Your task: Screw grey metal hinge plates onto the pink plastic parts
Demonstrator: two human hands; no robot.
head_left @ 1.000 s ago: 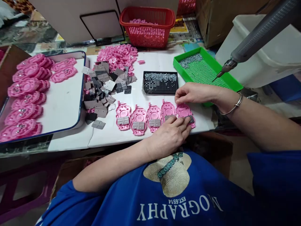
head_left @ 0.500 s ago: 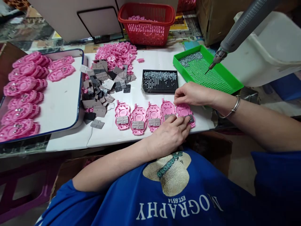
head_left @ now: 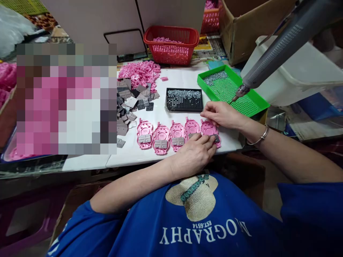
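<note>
Five pink plastic casings lie in a row on the white work surface, among them a left-end casing (head_left: 145, 129) and a right-end casing (head_left: 208, 126). Each has a grey plate (head_left: 161, 144) across its lower part. My left hand (head_left: 195, 153) lies over the two casings on the right, fingers stretched out, fingertips by the darker plate of the end one. Just above that casing, beside a black perforated tray of screws (head_left: 184, 100), is my right hand (head_left: 222, 115). Its thumb and forefinger are pinched; anything between them is too small to make out.
An electric screwdriver (head_left: 257, 71) hangs over a green tray (head_left: 259, 111) with screws. Loose grey plates (head_left: 131, 102) and small pink parts (head_left: 142, 73) are heaped at left. Behind stand a red basket (head_left: 173, 46) and a white bin (head_left: 289, 76). The far left is pixelated.
The view has shifted a little. My right hand has moved slightly away from the casings, closer to the black tray. The screwdriver tip hangs nearer that hand. My left hand stays put.
</note>
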